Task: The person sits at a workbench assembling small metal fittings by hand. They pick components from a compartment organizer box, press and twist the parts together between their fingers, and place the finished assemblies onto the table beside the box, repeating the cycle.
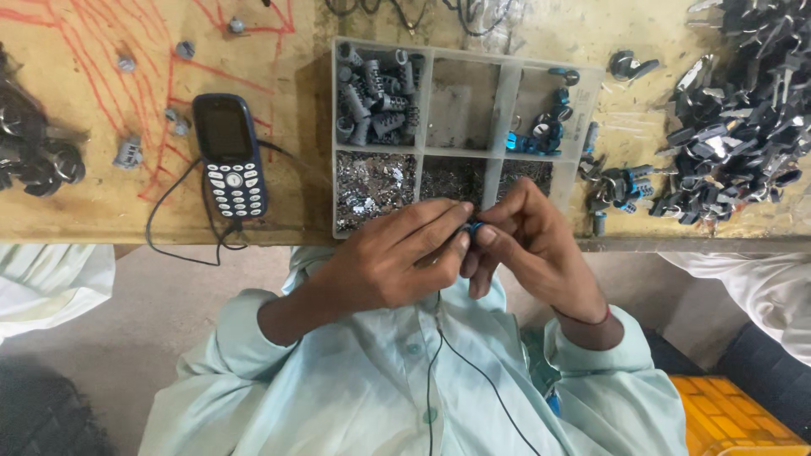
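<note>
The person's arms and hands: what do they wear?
Both arms wear long pale mint-green shirt sleeves, pushed up above the wrists. The right hand has a thin red thread around its wrist. The left hand is bare, with no ring, watch or glove visible.

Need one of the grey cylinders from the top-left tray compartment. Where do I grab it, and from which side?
Probably come from straight above and pinch a top-lying grey cylinder across its round body, mid-length. They lie piled on their sides inside the tray, whose walls block a sideways approach. Both the left hand and right hand are occupied, pinching a small blue part.
</note>
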Demonstrator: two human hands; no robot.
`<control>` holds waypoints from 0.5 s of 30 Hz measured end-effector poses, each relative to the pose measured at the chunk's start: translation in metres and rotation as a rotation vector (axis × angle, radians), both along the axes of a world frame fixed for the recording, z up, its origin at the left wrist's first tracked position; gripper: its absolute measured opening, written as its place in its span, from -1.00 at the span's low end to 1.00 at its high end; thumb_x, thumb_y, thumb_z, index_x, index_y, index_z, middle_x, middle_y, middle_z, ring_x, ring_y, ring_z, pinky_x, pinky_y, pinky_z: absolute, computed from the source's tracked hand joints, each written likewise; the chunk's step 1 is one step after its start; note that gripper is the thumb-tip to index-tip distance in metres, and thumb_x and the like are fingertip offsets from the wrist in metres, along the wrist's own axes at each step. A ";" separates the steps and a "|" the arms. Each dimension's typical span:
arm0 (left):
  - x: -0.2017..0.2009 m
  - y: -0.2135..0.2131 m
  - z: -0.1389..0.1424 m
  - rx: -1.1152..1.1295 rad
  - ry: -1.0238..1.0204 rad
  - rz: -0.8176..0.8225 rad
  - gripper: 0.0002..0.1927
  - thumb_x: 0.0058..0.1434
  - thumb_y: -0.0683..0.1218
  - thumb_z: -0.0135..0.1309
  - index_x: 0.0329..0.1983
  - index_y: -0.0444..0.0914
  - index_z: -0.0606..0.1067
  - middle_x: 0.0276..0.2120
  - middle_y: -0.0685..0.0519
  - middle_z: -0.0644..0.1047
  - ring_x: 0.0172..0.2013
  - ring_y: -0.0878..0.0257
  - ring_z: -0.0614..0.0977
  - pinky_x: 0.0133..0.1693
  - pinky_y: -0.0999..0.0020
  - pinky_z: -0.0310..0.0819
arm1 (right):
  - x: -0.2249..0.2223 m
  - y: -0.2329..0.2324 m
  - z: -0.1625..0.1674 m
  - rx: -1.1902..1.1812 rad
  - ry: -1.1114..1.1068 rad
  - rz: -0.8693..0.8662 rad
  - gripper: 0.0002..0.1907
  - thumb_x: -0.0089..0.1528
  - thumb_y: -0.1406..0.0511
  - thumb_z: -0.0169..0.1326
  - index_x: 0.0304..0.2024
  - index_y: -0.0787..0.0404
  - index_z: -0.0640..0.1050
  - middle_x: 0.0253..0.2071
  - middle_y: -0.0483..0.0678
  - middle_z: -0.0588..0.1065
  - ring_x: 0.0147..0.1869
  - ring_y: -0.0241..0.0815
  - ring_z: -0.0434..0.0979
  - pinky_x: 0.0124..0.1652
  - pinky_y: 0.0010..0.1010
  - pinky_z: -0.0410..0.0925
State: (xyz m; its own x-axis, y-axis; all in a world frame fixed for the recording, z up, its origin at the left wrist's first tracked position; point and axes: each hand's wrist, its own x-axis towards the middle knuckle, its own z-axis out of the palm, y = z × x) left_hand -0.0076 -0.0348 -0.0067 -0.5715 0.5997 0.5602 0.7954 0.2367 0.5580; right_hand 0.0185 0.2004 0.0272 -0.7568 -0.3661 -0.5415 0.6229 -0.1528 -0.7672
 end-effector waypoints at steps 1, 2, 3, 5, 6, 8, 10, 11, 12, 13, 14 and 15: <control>-0.001 -0.001 0.001 0.024 -0.029 -0.011 -0.81 0.28 -0.23 0.19 -0.14 -0.37 0.43 0.10 -0.27 0.52 0.09 -0.10 0.61 0.04 0.13 0.64 | 0.002 -0.002 -0.004 -0.034 -0.030 -0.023 -0.86 0.40 0.43 -0.06 -0.09 0.30 0.24 -0.39 0.10 0.56 -0.42 -0.12 0.65 -0.43 -0.38 0.53; -0.003 -0.002 0.003 0.053 -0.060 -0.034 -0.80 0.21 -0.24 0.18 -0.19 -0.39 0.40 0.07 -0.30 0.53 0.06 -0.14 0.62 0.04 0.09 0.65 | 0.005 -0.002 -0.008 -0.054 -0.012 0.013 -0.86 0.43 0.42 -0.06 -0.08 0.29 0.23 -0.37 0.09 0.55 -0.41 -0.15 0.63 -0.41 -0.40 0.51; -0.004 0.000 0.004 0.087 -0.093 -0.072 -0.78 0.14 -0.25 0.17 -0.25 -0.41 0.38 0.04 -0.33 0.53 0.04 -0.18 0.62 0.04 0.05 0.66 | 0.009 -0.001 -0.011 -0.066 0.004 0.034 -0.85 0.45 0.41 -0.06 -0.06 0.28 0.23 -0.36 0.07 0.54 -0.40 -0.17 0.61 -0.39 -0.42 0.49; -0.005 -0.001 0.007 0.138 -0.103 -0.109 -0.73 0.11 -0.28 0.21 -0.26 -0.43 0.35 0.04 -0.35 0.50 0.01 -0.21 0.62 0.04 -0.01 0.63 | 0.018 0.001 -0.017 -0.038 0.151 0.071 -0.81 0.46 0.40 -0.05 -0.01 0.27 0.19 -0.24 0.05 0.45 -0.28 -0.19 0.51 -0.30 -0.43 0.44; -0.003 0.001 0.009 0.160 -0.107 -0.121 -0.71 0.10 -0.30 0.23 -0.26 -0.44 0.33 0.04 -0.36 0.49 0.00 -0.22 0.62 0.04 -0.04 0.62 | 0.022 0.002 -0.020 -0.001 0.279 0.098 -0.76 0.44 0.41 -0.06 0.03 0.28 0.15 -0.15 0.05 0.37 -0.16 -0.19 0.44 -0.23 -0.41 0.42; 0.009 0.009 0.016 0.201 -0.364 0.025 -0.68 0.15 -0.36 0.28 -0.06 -0.41 0.47 0.00 -0.17 0.55 -0.03 -0.03 0.66 -0.01 0.13 0.63 | 0.030 -0.002 -0.023 -0.086 0.297 0.061 -0.71 0.45 0.39 -0.03 0.07 0.23 0.12 -0.08 -0.01 0.29 -0.11 -0.26 0.34 -0.22 -0.43 0.35; 0.016 0.014 0.018 0.235 -0.517 0.089 -0.60 0.13 -0.38 0.31 0.04 -0.37 0.55 -0.04 -0.05 0.60 -0.08 0.09 0.67 -0.07 0.23 0.61 | 0.035 -0.014 -0.022 -0.339 0.086 -0.073 -0.70 0.53 0.36 0.01 0.09 0.13 0.14 -0.12 -0.11 0.30 -0.26 -0.39 0.30 -0.34 -0.54 0.25; 0.017 0.016 0.017 0.255 -0.547 0.073 -0.58 0.09 -0.37 0.33 0.04 -0.35 0.56 -0.06 -0.02 0.63 -0.11 0.11 0.66 -0.09 0.25 0.58 | 0.038 -0.020 -0.020 -0.333 0.075 -0.118 -0.70 0.51 0.36 0.01 0.09 0.14 0.14 -0.14 -0.12 0.29 -0.28 -0.39 0.28 -0.36 -0.54 0.23; 0.018 0.017 0.017 0.276 -0.574 0.064 -0.55 0.04 -0.36 0.34 0.03 -0.33 0.57 -0.08 0.01 0.66 -0.14 0.14 0.64 -0.12 0.27 0.56 | 0.039 -0.026 -0.016 -0.328 0.065 -0.156 -0.69 0.48 0.36 0.02 0.08 0.15 0.14 -0.16 -0.13 0.29 -0.29 -0.39 0.27 -0.38 -0.55 0.20; 0.018 0.018 0.017 0.269 -0.545 0.046 -0.56 0.04 -0.35 0.34 0.02 -0.34 0.56 -0.10 0.00 0.66 -0.16 0.14 0.64 -0.14 0.28 0.55 | 0.038 -0.029 -0.011 -0.324 0.054 -0.191 -0.68 0.46 0.37 0.02 0.08 0.16 0.14 -0.18 -0.14 0.28 -0.31 -0.38 0.25 -0.40 -0.55 0.17; 0.019 0.019 0.017 0.263 -0.521 0.029 -0.56 0.04 -0.34 0.34 0.02 -0.35 0.56 -0.12 -0.01 0.66 -0.17 0.14 0.64 -0.16 0.29 0.54 | 0.037 -0.027 -0.006 -0.300 0.042 -0.175 -0.67 0.45 0.38 0.03 0.10 0.17 0.15 -0.21 -0.14 0.30 -0.33 -0.38 0.27 -0.40 -0.55 0.19; 0.021 0.020 0.018 0.257 -0.504 0.017 -0.57 0.04 -0.34 0.34 0.01 -0.36 0.55 -0.15 -0.02 0.66 -0.18 0.13 0.63 -0.18 0.30 0.53 | 0.037 -0.022 0.001 -0.277 0.020 -0.156 -0.65 0.44 0.39 0.04 0.13 0.17 0.16 -0.23 -0.13 0.32 -0.35 -0.39 0.29 -0.40 -0.54 0.20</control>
State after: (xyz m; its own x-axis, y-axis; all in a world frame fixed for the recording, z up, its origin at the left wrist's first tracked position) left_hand 0.0132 -0.0149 0.0114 -0.8144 0.4687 0.3422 0.4128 0.0534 0.9092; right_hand 0.0553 0.1784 0.0277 -0.8248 -0.3764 -0.4220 0.5609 -0.4496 -0.6952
